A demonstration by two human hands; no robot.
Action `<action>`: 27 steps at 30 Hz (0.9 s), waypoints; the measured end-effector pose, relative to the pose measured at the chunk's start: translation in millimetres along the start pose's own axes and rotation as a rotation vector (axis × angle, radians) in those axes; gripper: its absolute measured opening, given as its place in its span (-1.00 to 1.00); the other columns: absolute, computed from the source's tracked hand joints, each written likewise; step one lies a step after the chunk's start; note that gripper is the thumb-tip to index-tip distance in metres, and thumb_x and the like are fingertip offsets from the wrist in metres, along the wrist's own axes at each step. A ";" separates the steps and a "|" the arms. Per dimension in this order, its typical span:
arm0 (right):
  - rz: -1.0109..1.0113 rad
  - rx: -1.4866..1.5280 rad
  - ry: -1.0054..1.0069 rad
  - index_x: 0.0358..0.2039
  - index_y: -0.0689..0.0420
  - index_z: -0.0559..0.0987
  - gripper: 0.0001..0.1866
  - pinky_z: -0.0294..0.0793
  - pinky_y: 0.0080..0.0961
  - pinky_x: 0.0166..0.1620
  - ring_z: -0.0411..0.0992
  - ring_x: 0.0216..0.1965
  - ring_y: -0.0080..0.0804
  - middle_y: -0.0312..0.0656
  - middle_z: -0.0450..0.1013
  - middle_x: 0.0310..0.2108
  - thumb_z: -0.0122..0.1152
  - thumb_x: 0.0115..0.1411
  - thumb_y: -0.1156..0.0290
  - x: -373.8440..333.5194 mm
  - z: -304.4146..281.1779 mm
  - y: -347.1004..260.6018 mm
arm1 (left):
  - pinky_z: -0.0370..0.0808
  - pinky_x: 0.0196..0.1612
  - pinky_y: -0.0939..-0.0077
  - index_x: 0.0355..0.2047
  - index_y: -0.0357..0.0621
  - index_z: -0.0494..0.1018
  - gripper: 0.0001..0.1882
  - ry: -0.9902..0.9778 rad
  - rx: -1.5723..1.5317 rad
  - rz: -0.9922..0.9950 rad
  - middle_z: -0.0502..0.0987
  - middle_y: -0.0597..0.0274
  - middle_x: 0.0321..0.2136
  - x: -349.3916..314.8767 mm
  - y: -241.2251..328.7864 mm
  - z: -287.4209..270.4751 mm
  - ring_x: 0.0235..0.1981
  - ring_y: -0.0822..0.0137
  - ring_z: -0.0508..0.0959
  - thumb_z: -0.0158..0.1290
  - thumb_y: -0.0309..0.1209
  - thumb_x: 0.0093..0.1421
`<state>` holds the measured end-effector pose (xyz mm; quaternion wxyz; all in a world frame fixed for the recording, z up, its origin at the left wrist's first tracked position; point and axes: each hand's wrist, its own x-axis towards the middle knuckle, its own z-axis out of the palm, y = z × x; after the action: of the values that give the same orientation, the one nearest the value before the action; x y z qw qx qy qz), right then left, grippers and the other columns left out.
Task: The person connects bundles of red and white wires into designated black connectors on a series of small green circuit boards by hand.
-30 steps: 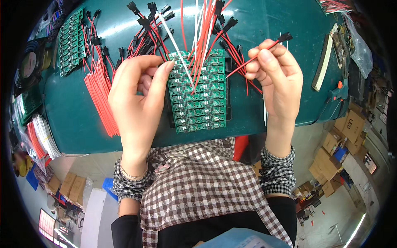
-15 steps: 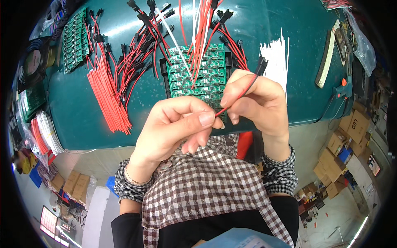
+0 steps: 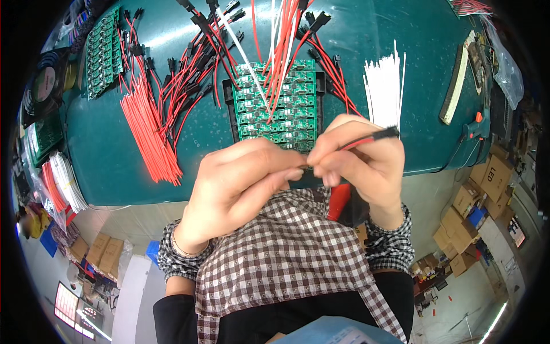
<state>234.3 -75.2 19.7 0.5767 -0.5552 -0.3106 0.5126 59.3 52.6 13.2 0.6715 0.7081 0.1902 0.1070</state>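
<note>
Between my two hands is a red-and-black connector cable (image 3: 360,141) with a black plug at its upper right end. My right hand (image 3: 366,160) pinches the cable between thumb and fingers, the plug sticking out past the knuckles. At the other end of it, my left hand (image 3: 243,183) has thumb and forefinger pressed together on the wire tips, which the fingers mostly hide. Just beyond my hands lies a green circuit board panel (image 3: 298,106) in a black holder (image 3: 322,103). Red and white wires (image 3: 281,63) stand across that panel.
Left of the panel lie a bundle of red wires (image 3: 150,135) and several black-plugged cables (image 3: 197,63). White wires (image 3: 382,86) lie to the right. Another circuit board panel (image 3: 105,54) is at far left. A teal-and-orange tool (image 3: 474,125) sits near the table's right edge.
My left fingers have rolled over and closed at the wire tips. My right hand has shifted slightly right and down, and the plug has tipped from upright toward the right.
</note>
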 end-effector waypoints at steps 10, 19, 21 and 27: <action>-0.075 -0.055 0.291 -0.24 0.42 0.51 -0.80 0.60 -0.55 -0.38 0.57 -0.45 -0.38 -0.01 0.54 -0.38 0.00 0.35 0.52 15.1 4.6 27.9 | 0.50 -0.35 0.68 -0.18 -0.33 0.56 -0.84 0.572 0.008 -0.119 0.62 0.21 -0.39 4.3 -3.7 -14.9 -0.42 0.52 0.56 0.09 -0.59 0.23; -0.116 -0.184 0.309 -0.26 0.38 0.59 -0.84 0.59 -0.63 -0.38 0.59 -0.41 -0.45 -0.10 0.57 -0.37 0.13 0.28 0.53 17.4 12.1 38.3 | 0.44 -0.31 0.80 -0.20 -0.29 0.57 -0.86 0.709 0.291 -0.043 0.58 0.35 -0.36 26.0 -16.5 -38.6 -0.38 0.65 0.51 0.12 -0.57 0.23; -0.107 -0.196 0.322 -0.26 0.38 0.59 -0.84 0.59 -0.63 -0.39 0.59 -0.42 -0.45 -0.10 0.57 -0.38 0.13 0.28 0.53 15.6 11.3 39.5 | 0.42 -0.31 0.81 -0.21 -0.29 0.58 -0.86 0.704 0.310 -0.052 0.58 0.36 -0.37 27.5 -21.5 -39.0 -0.39 0.66 0.49 0.12 -0.57 0.22; -0.115 -0.201 0.335 -0.26 0.37 0.59 -0.85 0.58 -0.64 -0.40 0.59 -0.43 -0.47 -0.11 0.57 -0.39 0.14 0.27 0.53 16.4 12.3 36.3 | 0.40 -0.31 0.78 -0.22 -0.29 0.58 -0.86 0.708 0.363 -0.066 0.56 0.36 -0.39 29.7 -24.1 -44.1 -0.38 0.65 0.47 0.13 -0.56 0.21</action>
<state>218.6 -61.0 -16.2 0.5904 -0.6687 -0.2911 0.3457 65.2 105.6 -10.5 0.4315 0.7282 0.4481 0.2875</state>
